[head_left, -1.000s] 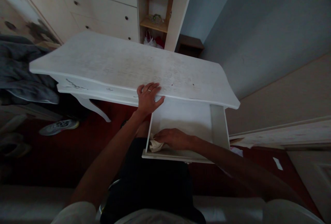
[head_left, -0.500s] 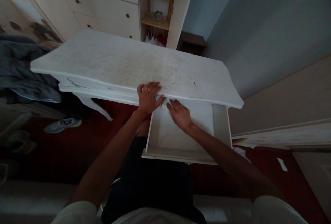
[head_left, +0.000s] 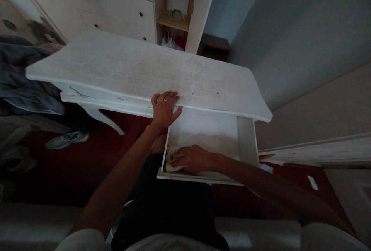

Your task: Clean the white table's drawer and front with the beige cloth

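Note:
A pulled-out white drawer [head_left: 208, 131] sticks out from under the right half of a white table [head_left: 116, 61] with a stained, scuffed top. Inside it, my right hand [head_left: 193, 159] is closed over a beige cloth [head_left: 171, 162], pressed into the front left corner. Part of the cloth lies hidden beneath my fingers. My left hand [head_left: 165, 108] rests on the table's front edge, just left of the drawer, fingers stretched over the top and thumb apart, holding nothing.
A white cabinet [head_left: 124, 15] with dark knobs stands behind the table, beside an open cupboard with bags in it. Grey clothing [head_left: 26, 77] hangs at the left. One sneaker [head_left: 68, 139] lies on the red floor. A grey-blue wall [head_left: 290, 46] rises at the right.
My right hand has moved from the back left of the drawer toward me, into the front left corner, with the cloth under it. My left hand stays on the table edge.

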The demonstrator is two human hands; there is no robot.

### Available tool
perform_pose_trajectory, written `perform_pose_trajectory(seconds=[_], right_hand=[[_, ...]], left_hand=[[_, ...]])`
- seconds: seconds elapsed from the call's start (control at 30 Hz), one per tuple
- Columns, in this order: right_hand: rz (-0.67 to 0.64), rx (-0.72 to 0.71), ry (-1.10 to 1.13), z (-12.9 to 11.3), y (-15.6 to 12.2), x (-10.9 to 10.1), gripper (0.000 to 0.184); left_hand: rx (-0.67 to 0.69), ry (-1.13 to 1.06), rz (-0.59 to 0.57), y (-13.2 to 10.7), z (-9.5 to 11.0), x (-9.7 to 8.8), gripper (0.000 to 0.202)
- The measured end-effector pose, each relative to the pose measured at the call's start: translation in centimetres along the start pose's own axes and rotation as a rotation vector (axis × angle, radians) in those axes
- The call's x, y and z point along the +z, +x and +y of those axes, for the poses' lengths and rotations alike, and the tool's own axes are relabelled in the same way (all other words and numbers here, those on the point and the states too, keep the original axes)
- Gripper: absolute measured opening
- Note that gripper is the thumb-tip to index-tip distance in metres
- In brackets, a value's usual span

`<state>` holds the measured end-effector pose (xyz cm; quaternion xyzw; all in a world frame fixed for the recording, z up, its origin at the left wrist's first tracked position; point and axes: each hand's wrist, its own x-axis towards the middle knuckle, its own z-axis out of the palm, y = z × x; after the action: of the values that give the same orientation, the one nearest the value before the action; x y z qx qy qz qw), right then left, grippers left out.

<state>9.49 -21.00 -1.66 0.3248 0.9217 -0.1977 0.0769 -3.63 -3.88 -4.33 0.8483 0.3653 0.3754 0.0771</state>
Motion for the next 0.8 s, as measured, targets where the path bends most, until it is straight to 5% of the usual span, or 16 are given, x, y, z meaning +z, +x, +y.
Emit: perform_pose_trajectory(seconds=[0.2,0.47,0.63,0.8], right_hand=[[0.106,0.063,-0.254,2.6,-0.2,0.0,0.041],[0.316,0.555,-0.439,8.5,-2.0,1.6,0.047],[0.331,0.698,-0.508,11.0,-5.1,2.4,0.051],[0.237,0.854,-0.565,11.0,-9.1,2.5,0.063]], left_hand=[[0.006,0.002,-0.010,0.0,0.0,-0.2,0.039],[0.013,-0.007,-0.010,-0.1,0.0,-0.2,0.041],[0.038,0.016,0.003,-0.1,-0.1,-0.2,0.041],[0.033,0.025,0.018,-0.1,-0.1,-0.2,0.039]])
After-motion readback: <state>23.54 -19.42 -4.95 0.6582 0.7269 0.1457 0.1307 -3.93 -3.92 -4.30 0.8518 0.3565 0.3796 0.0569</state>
